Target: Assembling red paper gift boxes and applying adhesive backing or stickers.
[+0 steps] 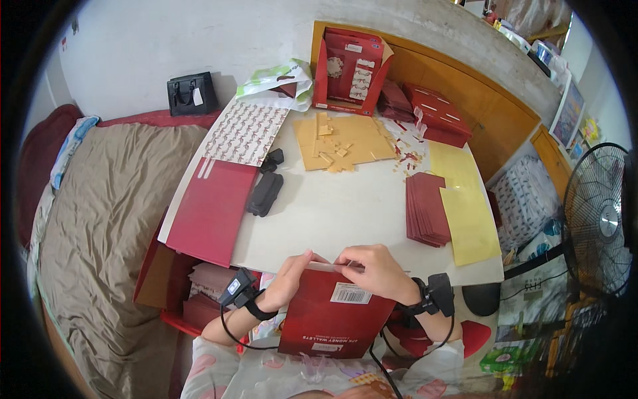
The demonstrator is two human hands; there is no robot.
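Note:
A flat red cardboard package [316, 309] with a white barcode sticker stands in front of my body, just off the table's front edge. My left hand [292, 279] grips its top left corner, fingers stretched along the upper edge. At the same edge, further right, my right hand [373, 269] pinches the package between bent fingers and thumb. A thin pale strip shows along the top edge between the hands; whether it is a flap or a separate piece I cannot tell. The fingertips are partly hidden behind the edge.
On the white table [332, 219] lie a fanned stack of dark red envelopes [426, 209], yellow sheets [468, 219], a brown board [345, 143] with scraps, a black case [266, 194] and a red sheet [212, 206]. A red display box [351, 73] stands behind. A fan [601, 216] is at right.

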